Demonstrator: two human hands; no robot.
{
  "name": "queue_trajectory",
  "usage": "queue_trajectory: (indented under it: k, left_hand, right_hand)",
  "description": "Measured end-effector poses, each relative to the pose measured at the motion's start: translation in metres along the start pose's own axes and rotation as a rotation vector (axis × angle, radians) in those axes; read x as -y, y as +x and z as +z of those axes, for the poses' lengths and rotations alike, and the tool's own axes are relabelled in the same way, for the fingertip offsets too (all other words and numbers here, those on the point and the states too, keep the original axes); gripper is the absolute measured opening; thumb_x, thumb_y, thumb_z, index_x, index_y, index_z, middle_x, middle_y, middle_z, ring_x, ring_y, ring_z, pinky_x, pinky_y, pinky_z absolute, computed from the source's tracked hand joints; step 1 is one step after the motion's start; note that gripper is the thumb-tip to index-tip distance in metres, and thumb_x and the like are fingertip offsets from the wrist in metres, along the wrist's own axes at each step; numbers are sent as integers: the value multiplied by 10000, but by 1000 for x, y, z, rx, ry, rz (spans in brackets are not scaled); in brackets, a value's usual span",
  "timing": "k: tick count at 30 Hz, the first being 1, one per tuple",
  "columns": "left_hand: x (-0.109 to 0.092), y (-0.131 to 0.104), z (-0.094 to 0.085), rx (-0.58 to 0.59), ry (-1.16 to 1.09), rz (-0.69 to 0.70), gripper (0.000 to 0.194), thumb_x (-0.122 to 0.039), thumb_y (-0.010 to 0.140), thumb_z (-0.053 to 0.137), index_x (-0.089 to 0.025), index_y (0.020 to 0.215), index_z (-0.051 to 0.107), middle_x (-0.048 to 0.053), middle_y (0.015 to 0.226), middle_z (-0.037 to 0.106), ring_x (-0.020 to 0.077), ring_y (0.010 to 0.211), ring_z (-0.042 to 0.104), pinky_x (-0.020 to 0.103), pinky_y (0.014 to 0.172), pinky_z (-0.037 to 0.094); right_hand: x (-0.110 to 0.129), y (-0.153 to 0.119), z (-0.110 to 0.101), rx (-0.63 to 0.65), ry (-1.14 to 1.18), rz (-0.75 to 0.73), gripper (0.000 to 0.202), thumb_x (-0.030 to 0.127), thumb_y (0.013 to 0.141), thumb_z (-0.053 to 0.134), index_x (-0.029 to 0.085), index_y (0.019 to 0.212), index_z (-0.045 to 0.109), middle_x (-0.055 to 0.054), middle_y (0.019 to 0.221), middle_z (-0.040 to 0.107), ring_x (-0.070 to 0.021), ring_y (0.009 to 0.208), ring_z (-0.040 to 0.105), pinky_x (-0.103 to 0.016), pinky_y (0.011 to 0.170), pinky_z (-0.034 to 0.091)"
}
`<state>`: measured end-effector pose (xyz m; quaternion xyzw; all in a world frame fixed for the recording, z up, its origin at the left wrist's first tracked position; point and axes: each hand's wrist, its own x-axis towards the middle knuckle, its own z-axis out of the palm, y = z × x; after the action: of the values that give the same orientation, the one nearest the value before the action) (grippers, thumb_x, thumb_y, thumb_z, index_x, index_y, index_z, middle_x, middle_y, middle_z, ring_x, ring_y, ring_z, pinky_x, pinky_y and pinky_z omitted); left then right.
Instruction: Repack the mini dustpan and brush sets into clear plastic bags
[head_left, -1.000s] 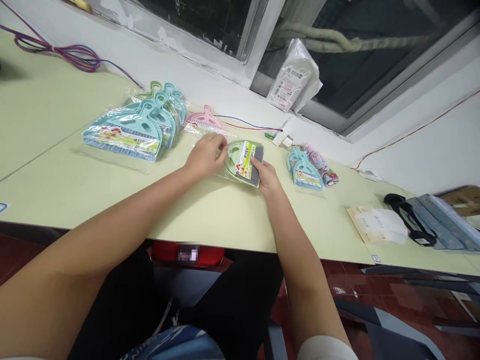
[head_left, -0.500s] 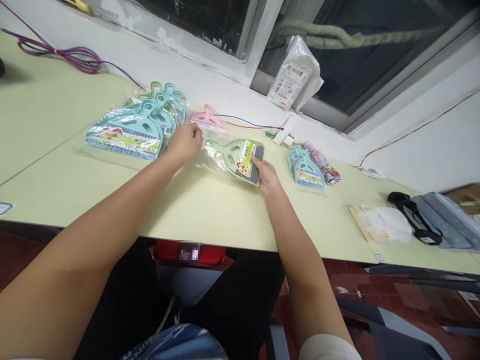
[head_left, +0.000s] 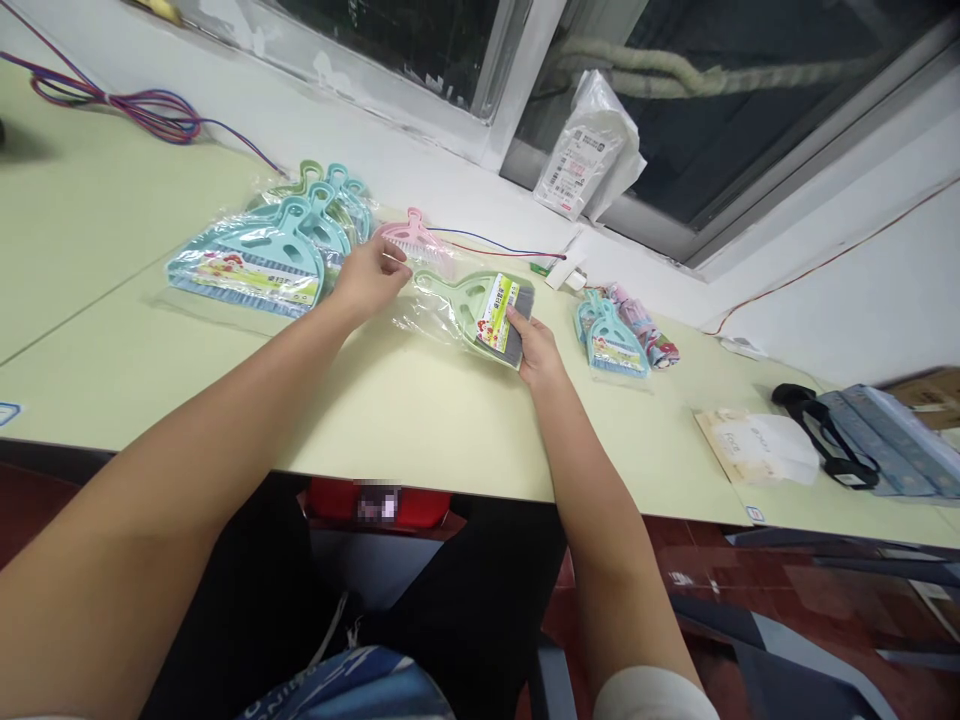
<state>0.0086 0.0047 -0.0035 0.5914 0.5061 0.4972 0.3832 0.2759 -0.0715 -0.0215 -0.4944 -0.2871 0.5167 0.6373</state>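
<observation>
A small green dustpan (head_left: 473, 308) with a grey-bristled brush (head_left: 515, 340) lies in a clear plastic bag (head_left: 431, 322), held just above the table. My right hand (head_left: 538, 348) grips its wide bristle end, thumb over the yellow-and-white label (head_left: 496, 312). At the handle end, the fingers of my left hand (head_left: 373, 277) are closed in a pinch on the bag's end. Just behind that hand sits a pink dustpan set (head_left: 417, 240). To its left lie several bagged blue dustpan sets (head_left: 279, 240), with a green one (head_left: 309, 176) behind.
Smaller blue sets (head_left: 616, 335) and a floral folded bundle (head_left: 643, 325) lie to the right. Further right are a tissue pack (head_left: 765, 447), a black strap (head_left: 825, 440) and blue patterned boxes (head_left: 885, 440). Coiled cable (head_left: 157, 115) rests at back left. A white package (head_left: 581, 160) leans against the window.
My left hand has shifted slightly, its fingers now further apart from the palm at the bag's end. The green set has moved a little up and right with my right hand.
</observation>
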Motion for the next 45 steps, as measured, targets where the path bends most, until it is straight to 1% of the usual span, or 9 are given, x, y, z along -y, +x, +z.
queue_trajectory:
  k: [4,6,12,17,21,26,34,39,45]
  left_hand:
    - [-2,-2,2,63,-181,-77,279,-80,743,781,-201,954,645,38,808,690,185,784,685,379,848,571]
    - [-4,-4,2,96,-273,-111,266,-79,750,797,-194,934,643,41,810,700,178,761,699,391,848,590]
    - [-9,-5,-2,139,-391,-187,251,-86,745,838,-180,888,655,45,805,716,178,789,740,388,883,616]
    - [-12,-5,-6,178,-459,-240,261,-111,744,865,-175,900,665,72,883,743,202,840,772,384,889,617]
    - [-12,-5,-6,187,-475,-236,255,-158,745,869,-178,898,667,79,900,750,204,860,769,355,861,618]
    - [-8,-3,-4,183,-470,-215,292,-164,702,893,-189,875,659,65,854,745,197,837,756,352,836,619]
    - [-11,-4,-5,128,-365,-198,211,-136,736,855,-187,802,661,54,828,729,157,786,712,356,834,602]
    - [-12,-5,-3,115,-321,-208,231,-137,722,868,-194,802,659,55,821,723,185,755,727,384,803,603]
    - [-13,-7,-3,103,-369,-192,299,-111,695,882,-202,812,623,37,797,688,179,733,710,405,852,614]
  right_hand:
    - [1,-1,0,-15,-5,-4,289,275,800,904,138,979,725,-62,833,820,-242,812,811,-419,866,698]
    - [1,-1,0,-16,-3,-4,299,278,790,913,141,978,724,-59,835,821,-243,809,811,-424,867,698]
    - [5,-1,1,-25,23,21,246,231,805,891,140,965,728,-62,831,820,-238,809,808,-425,869,698]
    - [8,-2,0,-11,17,25,253,236,810,890,147,981,727,-55,836,821,-235,805,807,-424,867,699]
    - [9,-2,-2,12,-1,41,272,251,807,900,147,986,723,-61,848,823,-237,816,811,-411,869,697]
    - [12,-3,-4,25,-14,67,202,232,859,854,150,988,721,-54,838,822,-224,806,809,-397,865,695]
    - [12,-2,-10,116,-50,125,256,272,837,881,144,1006,736,-80,893,831,-229,809,811,-372,843,697]
    - [11,-1,-10,92,-57,98,260,274,829,890,140,990,737,-80,868,828,-236,790,811,-388,842,699]
    - [8,-2,-7,89,-70,39,239,268,828,891,133,966,750,-81,866,826,-226,763,806,-391,851,695]
